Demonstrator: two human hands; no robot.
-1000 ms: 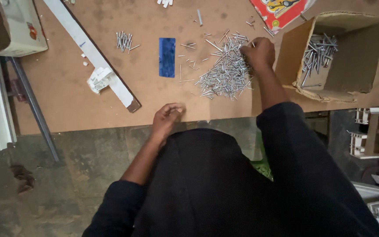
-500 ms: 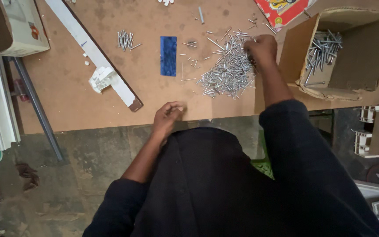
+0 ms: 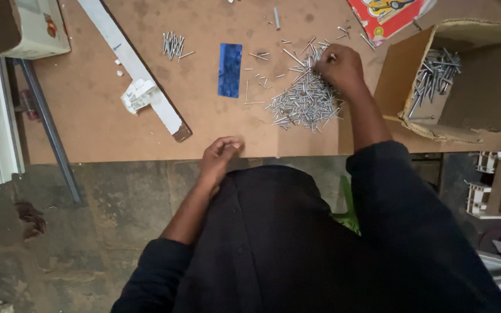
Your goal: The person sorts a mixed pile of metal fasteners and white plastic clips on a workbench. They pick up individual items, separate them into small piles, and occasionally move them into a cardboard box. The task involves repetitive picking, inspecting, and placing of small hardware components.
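A heap of silver nails (image 3: 305, 101) lies on the brown board table (image 3: 117, 127). My right hand (image 3: 340, 69) rests on the heap's far right side, fingers pinched on a nail or two at its top. My left hand (image 3: 220, 156) sits at the table's near edge with its fingers curled in; whether it holds anything I cannot tell. To the right stands an open cardboard box (image 3: 413, 87) with more nails (image 3: 433, 75) inside.
A blue rectangular piece (image 3: 229, 69) lies left of the heap. A small bunch of nails (image 3: 172, 45) lies farther left. A long white strip (image 3: 129, 58) crosses the table diagonally. A red printed box (image 3: 387, 14) sits at the far edge, a white carton (image 3: 21, 26) at far left.
My right hand has stayed on the top right of the nail heap, shifting only slightly. My left hand has kept its place at the table edge.
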